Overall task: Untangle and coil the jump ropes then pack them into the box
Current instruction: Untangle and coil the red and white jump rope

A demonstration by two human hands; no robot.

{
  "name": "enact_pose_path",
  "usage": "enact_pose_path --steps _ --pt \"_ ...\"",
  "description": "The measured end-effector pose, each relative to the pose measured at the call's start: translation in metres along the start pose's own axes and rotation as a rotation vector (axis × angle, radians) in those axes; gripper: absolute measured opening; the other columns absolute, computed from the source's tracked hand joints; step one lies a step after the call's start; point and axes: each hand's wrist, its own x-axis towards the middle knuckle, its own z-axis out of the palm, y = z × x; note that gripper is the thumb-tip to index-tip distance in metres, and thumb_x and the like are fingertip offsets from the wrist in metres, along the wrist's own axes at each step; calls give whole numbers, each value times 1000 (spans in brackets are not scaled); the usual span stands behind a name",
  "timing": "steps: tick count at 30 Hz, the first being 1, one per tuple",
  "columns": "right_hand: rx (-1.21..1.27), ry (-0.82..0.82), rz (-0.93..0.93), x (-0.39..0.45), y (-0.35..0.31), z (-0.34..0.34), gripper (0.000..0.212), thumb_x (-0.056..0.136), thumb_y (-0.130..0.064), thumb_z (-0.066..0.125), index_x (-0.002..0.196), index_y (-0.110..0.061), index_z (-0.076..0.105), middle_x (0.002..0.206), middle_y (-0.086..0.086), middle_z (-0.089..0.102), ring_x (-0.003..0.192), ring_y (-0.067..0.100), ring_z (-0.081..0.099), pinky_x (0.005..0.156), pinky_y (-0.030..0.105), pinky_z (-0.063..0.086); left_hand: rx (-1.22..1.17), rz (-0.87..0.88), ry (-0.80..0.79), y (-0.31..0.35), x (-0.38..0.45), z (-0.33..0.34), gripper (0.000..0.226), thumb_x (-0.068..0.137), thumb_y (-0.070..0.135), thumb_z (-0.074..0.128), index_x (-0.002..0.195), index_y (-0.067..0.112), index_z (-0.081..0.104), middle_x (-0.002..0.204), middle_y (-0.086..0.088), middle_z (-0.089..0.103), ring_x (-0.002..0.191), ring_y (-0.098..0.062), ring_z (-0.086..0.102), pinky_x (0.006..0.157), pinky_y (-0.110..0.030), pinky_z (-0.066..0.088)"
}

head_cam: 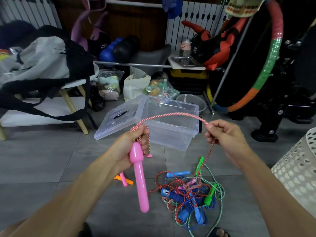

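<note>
My left hand (131, 146) grips the top of a pink jump-rope handle (140, 182) together with a few loops of its pink-and-white rope (171, 115). The handle hangs down from my fist. The rope arcs over to my right hand (220, 134), which pinches it between thumb and fingers. From there it drops into a tangled pile of ropes (191, 194) on the floor, with blue, green and red cords and handles. The clear plastic box (172, 132) stands open just beyond my hands, its lid (119, 117) leaning against its left side.
Orange and pink handles (124, 180) lie on the grey tiles left of the pile. A white perforated basket (301, 168) stands at the right. A small white table with bags (42, 74), plastic bags, a bowl (191, 103) and a striped hoop (266, 65) crowd the back.
</note>
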Motion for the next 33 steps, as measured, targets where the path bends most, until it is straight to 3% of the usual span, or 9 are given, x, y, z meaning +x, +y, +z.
enact_pose_path --steps 6,10,19,22,24,26,28,31,33 --pt "-520 -144 -108 -3 6 25 26 96 -12 52 71 -15 61 56 -1 58 38 0 44 43 14 36 92 -80 -41 -7 -4 13 29 83 37 56 65 14 55 56 -4 47 46 -16 44 47 -21 39" --pt "-815 -376 -173 -16 10 48 32 91 -7 51 68 -26 60 50 -18 52 47 -7 46 51 8 33 9 -39 -50 -5 -7 17 19 84 22 52 92 11 64 64 -4 58 52 -17 55 49 -23 45" --pt "-461 -698 -60 -52 -12 80 19 92 -20 59 79 -9 68 64 5 63 55 8 56 57 22 46 65 156 130 -6 8 7 42 99 15 39 138 29 34 102 -10 72 91 -28 70 79 -30 55" --pt "-382 -704 -63 -54 -14 74 8 86 -7 65 89 -7 73 70 5 66 59 4 56 59 20 47 287 183 165 -9 8 9 31 101 9 37 126 25 45 117 -17 65 105 -32 63 94 -37 49" --pt "-420 -680 -68 -52 -14 69 21 82 1 63 89 -13 76 64 3 66 56 2 53 56 18 43 571 156 143 -12 4 10 24 101 8 38 111 22 54 124 -13 62 107 -23 62 89 -25 50" --pt "-418 -605 -78 -48 -14 63 32 78 6 60 82 -22 76 60 4 64 55 5 50 54 20 40 963 121 48 -17 2 4 32 101 17 41 133 16 46 121 -1 62 93 4 60 72 -4 45" --pt "-364 -513 -100 -45 -17 58 40 77 8 60 74 -29 74 58 2 60 55 11 51 55 25 40 1256 100 -45 -21 -4 3 39 101 26 41 139 21 37 111 1 63 74 13 58 61 -1 40" --pt "-251 -412 -79 -40 -19 48 32 79 11 60 82 -19 73 65 5 65 64 15 57 63 24 46 1202 -67 -157 -24 -10 11 44 98 46 41 94 8 63 64 -4 60 47 -6 55 52 -20 44" --pt "-189 -376 -72 -35 -18 43 26 82 10 61 89 -13 71 67 6 66 65 15 58 61 18 47 954 -153 -186 -24 -9 15 50 96 47 43 89 4 65 52 -4 48 40 -12 45 44 -19 40"
